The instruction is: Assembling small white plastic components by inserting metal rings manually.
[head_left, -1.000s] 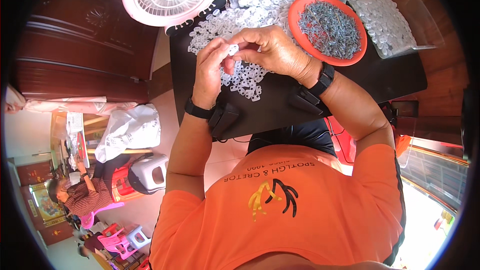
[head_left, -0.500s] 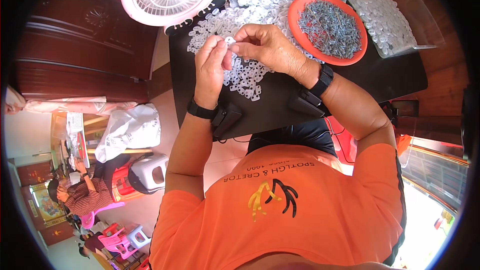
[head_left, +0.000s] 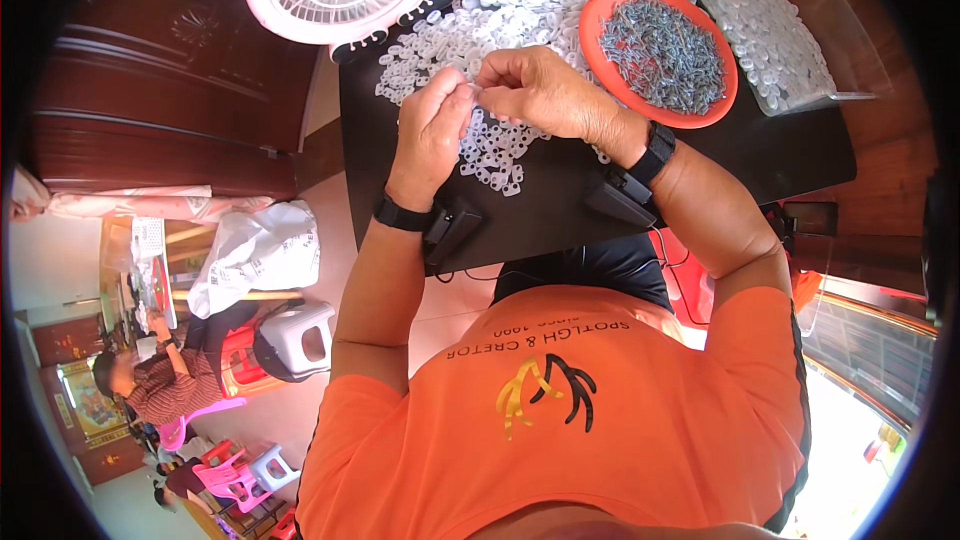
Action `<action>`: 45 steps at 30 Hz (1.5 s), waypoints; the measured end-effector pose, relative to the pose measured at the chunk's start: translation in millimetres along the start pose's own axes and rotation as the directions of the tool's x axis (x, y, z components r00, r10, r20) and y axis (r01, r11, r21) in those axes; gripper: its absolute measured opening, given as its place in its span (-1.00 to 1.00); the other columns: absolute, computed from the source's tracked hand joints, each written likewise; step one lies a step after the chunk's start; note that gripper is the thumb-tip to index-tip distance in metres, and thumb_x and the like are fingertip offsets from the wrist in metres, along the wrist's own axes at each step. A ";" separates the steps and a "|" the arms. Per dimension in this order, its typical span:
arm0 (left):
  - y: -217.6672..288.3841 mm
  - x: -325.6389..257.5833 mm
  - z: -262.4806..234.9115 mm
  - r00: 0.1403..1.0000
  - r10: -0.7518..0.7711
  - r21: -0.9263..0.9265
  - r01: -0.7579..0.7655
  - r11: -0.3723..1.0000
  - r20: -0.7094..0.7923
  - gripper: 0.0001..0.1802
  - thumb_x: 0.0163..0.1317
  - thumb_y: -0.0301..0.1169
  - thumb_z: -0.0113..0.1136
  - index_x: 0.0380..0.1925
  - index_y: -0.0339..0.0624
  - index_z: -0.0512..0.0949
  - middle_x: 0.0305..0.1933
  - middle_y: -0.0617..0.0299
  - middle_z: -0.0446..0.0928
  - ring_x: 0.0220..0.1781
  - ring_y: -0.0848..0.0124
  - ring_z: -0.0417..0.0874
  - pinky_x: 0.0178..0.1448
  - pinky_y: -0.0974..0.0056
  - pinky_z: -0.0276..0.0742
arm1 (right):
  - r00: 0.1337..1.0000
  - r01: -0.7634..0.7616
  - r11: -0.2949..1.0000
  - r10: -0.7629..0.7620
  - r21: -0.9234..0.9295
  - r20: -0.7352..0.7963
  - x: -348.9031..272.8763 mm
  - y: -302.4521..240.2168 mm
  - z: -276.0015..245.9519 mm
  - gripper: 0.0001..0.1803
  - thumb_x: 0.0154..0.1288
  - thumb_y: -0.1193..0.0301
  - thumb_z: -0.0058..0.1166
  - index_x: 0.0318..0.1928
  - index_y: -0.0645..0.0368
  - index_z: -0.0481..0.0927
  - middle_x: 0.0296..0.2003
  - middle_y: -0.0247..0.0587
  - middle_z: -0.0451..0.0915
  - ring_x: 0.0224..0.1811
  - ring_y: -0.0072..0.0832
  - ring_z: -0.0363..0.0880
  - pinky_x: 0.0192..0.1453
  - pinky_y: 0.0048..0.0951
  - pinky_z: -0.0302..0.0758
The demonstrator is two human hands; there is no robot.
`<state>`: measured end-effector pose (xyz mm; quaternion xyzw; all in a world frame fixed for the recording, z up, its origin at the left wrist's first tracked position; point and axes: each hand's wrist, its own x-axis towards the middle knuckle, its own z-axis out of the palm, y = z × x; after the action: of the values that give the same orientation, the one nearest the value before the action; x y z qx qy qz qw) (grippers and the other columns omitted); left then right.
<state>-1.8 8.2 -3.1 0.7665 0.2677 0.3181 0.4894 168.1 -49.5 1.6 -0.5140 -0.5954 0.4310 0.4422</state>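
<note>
My left hand (head_left: 432, 140) is closed in a pinch on a small white plastic clip (head_left: 475, 89), mostly covered by the fingers. Right against it, my right hand (head_left: 552, 95) has thumb and forefinger pressed together at the same spot; what they grip is too small to make out. Both hands are raised over loose white plastic clips (head_left: 496, 155) with holes, scattered on the dark table (head_left: 530, 225). Beyond the hands the clips thicken into a larger heap (head_left: 440, 45). Right of my right hand, an orange plate (head_left: 589, 45) carries a pile of thin grey metal nails (head_left: 665, 55).
A pink-and-white fan (head_left: 340, 35) stands at the far left of the table. Clear bins (head_left: 845, 97) of white clips are at the back and far right. Black devices (head_left: 452, 235) sit below my wristbands. At left are a stool (head_left: 303, 340) and other people (head_left: 165, 385).
The white clip, plainly visible between my fingertips before, is now mostly covered. My left hand has shifted slightly right, and the fingertips of both hands have come closer together.
</note>
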 end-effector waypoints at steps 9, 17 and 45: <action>-1.8 1.2 4.0 0.996 -0.069 -0.184 0.056 0.981 -0.063 -0.75 0.33 -0.34 -0.04 -0.45 -0.28 0.43 -0.67 0.38 0.30 -0.62 0.65 0.24 -0.54 0.47 0.15 | 0.964 0.198 0.888 -0.253 -0.415 -0.081 -4.1 -2.2 3.9 -0.73 0.15 0.24 0.19 -0.36 0.22 0.55 -0.57 -0.23 0.56 -0.54 -0.45 0.51 -0.38 -0.41 0.46; -3.2 1.7 3.5 0.992 0.038 0.148 -0.020 0.989 -0.117 -0.78 0.32 -0.33 -0.02 -0.36 -0.29 0.46 -0.64 0.26 0.34 -0.58 0.53 0.32 -0.48 0.34 0.26 | 0.999 0.037 0.999 -0.036 0.009 -0.035 1.3 8.6 5.7 -0.84 0.28 0.40 0.09 -0.31 0.27 0.58 -0.63 -0.43 0.45 -0.60 -0.73 0.35 -0.50 -0.65 0.34; 3.5 3.8 -6.0 0.985 -0.144 -0.367 0.099 0.925 -0.098 -0.70 0.32 -0.25 -0.07 -0.50 -0.20 0.42 -0.63 0.32 0.33 -0.62 0.55 0.34 -0.48 0.47 0.24 | 0.960 0.206 0.889 -0.265 -0.409 -0.091 -4.3 -1.5 -0.4 -0.59 0.04 0.22 0.31 -0.15 0.15 0.54 -0.51 -0.24 0.58 -0.49 -0.40 0.57 -0.36 -0.42 0.50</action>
<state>-3.5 13.1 2.9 0.6244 0.2817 0.3774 0.6231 168.5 -53.9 2.8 -0.5462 -0.6947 0.2067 0.4200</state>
